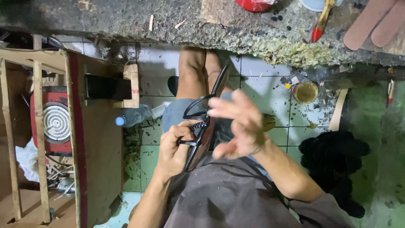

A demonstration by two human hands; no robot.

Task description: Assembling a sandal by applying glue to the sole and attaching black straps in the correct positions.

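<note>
Grey, rough concrete forms the table (pixel 126 21) across the top of the frame, crusted yellow along its lower edge. Below it, at the left, stands a bare wooden frame (pixel 40 126) around a red burner (pixel 55 122) with a white coil.

Centre frame, over the person's lap, is the thing in hand: a long, flat, dark strip (pixel 206 126) with thin black loops and a short braided black cord (pixel 199 125) on it, running from mid-frame up towards the knees. It looks light and stiff along its length, the loops springy and the braid soft (probably easy to snag or unravel), so I judge the firm lower end the best place to hold, leaving the braid free.

Left hand (pixel 173 150) has its fingers curled shut round that lower end, thumb pressing by the braid. Right hand (pixel 236 124) hovers just above the strip, blurred, its fingers spread apart and holding nothing.

As for packages, a clear plastic bottle (pixel 135 116) with a blue cap lies on the tiled floor (pixel 270 71) at centre left, any label unreadable. A small round yellowish tin (pixel 305 92) sits open on the floor at upper right; a black heap of cloth (pixel 333 160) lies lower right. A red-handled brush (pixel 321 23) rests on the table at top right beside part of a red container (pixel 253 4).
</note>
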